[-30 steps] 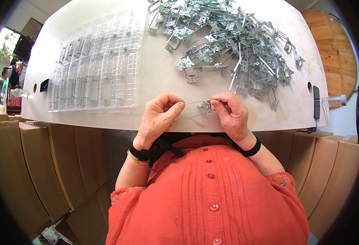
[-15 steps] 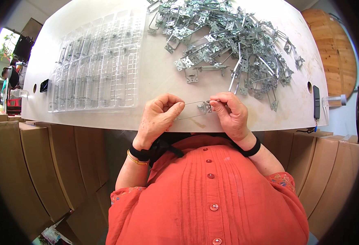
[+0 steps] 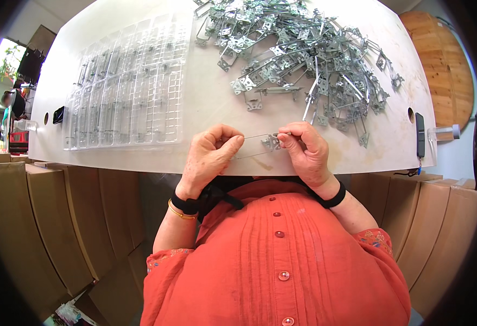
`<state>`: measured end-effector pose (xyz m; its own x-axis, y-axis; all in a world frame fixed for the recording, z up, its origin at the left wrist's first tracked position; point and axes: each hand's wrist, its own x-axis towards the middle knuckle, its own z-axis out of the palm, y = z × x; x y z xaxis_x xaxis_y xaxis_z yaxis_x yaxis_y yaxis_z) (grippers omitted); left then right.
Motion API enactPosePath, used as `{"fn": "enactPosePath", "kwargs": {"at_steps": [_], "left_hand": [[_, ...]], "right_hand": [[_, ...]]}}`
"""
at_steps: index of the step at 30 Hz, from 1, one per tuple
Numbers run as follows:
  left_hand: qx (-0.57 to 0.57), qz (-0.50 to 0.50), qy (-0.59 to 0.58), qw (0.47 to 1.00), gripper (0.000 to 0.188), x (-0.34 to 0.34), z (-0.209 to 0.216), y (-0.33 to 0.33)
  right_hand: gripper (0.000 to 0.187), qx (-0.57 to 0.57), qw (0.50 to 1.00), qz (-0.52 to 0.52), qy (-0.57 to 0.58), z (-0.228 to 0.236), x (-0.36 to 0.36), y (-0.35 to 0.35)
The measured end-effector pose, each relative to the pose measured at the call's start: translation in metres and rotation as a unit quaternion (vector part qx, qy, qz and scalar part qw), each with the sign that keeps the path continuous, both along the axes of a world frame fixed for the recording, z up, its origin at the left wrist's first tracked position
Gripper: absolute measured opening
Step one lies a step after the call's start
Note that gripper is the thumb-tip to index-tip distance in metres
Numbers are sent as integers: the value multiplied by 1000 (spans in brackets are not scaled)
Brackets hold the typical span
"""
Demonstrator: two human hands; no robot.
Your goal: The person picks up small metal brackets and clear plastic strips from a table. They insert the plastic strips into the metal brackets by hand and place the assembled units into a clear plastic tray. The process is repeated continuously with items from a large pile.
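Between my two hands, over the near edge of the table, a metal bracket with thin wire rods (image 3: 271, 142) is held level. My left hand (image 3: 210, 155) pinches the rod end between thumb and forefinger. At the other end, my right hand (image 3: 306, 152) grips the part by its small pierced plate, fingertips pressed together. Just beyond my right hand spreads a large tangled heap of similar metal brackets (image 3: 303, 65). To the far left lies a clear plastic tray (image 3: 165, 103) with long compartments; small metal parts show in several of them.
The white table (image 3: 211, 108) has a round hole near each side. A dark flat device (image 3: 420, 136) hangs at its right edge, and a small black object (image 3: 58, 114) sits at its left edge. Cardboard boxes (image 3: 59, 217) stand below on both sides. A round wooden board (image 3: 439, 65) leans at right.
Almost nothing differs. Both hands keep their pinch on the metal bracket in nearly the same place.
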<state>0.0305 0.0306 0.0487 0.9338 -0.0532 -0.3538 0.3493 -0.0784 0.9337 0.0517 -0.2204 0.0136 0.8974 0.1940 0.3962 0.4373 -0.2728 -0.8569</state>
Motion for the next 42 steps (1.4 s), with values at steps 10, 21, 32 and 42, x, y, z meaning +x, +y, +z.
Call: {"fn": "enactPosePath", "kwargs": {"at_steps": [10,21,32,42], "left_hand": [[-32,46,-14,998,21,-3,-6,-1],[-28,54,-16,998,21,-3,-6,-2],[-27,51,-13,998,21,-3,-4,-2],[-29,48,-11,998,21,-2,-5,-2]], "right_hand": [[10,22,1000,15,-2,3,-3,-1],[11,-16,1000,1,-7,4,-2,0],[12,-25,999,5,-20,5,-2,0],[13,-25,1000,9,-14,7,-2,0]]}}
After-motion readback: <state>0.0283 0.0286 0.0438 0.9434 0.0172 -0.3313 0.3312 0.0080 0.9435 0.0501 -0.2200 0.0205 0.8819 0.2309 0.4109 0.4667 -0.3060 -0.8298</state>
